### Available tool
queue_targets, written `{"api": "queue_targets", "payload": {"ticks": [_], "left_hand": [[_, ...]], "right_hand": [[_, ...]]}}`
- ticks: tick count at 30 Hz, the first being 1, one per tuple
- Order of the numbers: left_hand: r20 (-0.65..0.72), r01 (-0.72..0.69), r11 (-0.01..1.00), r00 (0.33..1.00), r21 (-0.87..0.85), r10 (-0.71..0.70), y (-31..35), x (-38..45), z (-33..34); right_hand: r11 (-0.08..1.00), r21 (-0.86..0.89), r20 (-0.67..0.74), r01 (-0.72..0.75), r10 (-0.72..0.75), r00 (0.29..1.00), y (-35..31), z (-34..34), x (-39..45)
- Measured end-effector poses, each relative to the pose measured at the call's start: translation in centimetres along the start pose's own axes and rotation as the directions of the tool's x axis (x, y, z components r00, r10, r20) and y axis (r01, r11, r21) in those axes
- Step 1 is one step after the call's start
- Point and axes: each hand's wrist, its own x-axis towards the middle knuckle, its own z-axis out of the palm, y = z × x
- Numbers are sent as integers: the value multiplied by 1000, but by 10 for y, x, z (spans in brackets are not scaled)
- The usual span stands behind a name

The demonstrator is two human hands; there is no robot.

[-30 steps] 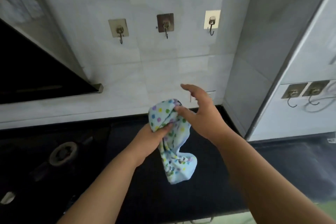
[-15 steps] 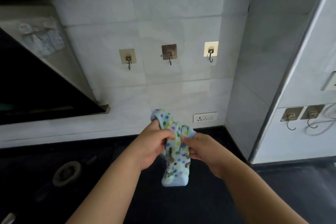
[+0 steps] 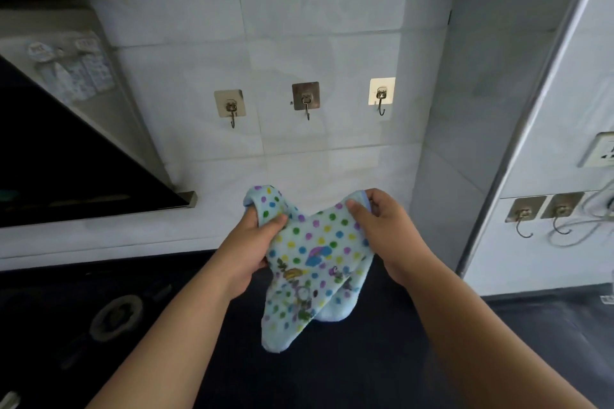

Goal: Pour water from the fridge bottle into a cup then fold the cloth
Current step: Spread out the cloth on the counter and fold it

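Now that the hands have pulled apart, the cloth [image 3: 312, 256] is opening up mid-frame above the dark counter [image 3: 498, 342]. Left hand [image 3: 247, 249] and right hand [image 3: 385, 232] each pinch a top corner, so I'd guess folding comes next; no cup or bottle in view.

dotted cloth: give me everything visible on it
The cloth is light blue, soft and terry-like, printed with purple, green, yellow and blue dots plus some cartoon motifs lower down. It is held up in the air above the dark counter, not lying flat. The left hand grips its upper left edge, and the right hand pinches its upper right corner. The stretch between them sags, and the rest hangs in loose, crumpled folds. It is not yet folded.
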Motion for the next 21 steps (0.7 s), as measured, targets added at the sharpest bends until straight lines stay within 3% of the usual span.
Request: {"api": "queue_targets", "payload": {"ticks": [6, 10, 13, 17, 19, 21], "left_hand": [[-19, 31, 1000, 999, 3, -31, 15, 0, -31], [-120, 32, 999, 992, 16, -29, 17, 6, -39], [-58, 94, 995, 994, 24, -93, 15, 7, -39], [173, 166, 982, 969, 89, -179, 3, 7, -51], [123, 185, 964, 970, 192, -210, -5, 8, -56], [-42, 189, 932, 982, 308, -185, -13, 10, -59]], "right_hand": [[995, -75, -131, -65, 54, 990, -4, -22, 11], [920, 252, 20, -299, 304, 952, -2, -28, 16], [844, 427, 73, -325, 326, 943, 2, -27, 16], [893, 366, 14, -263, 277, 961, 13, -25, 15], [937, 255, -18, -237, 250, 968, 22, -25, 13], [965, 126, -61, -231, 240, 969, 32, -26, 11]]}}
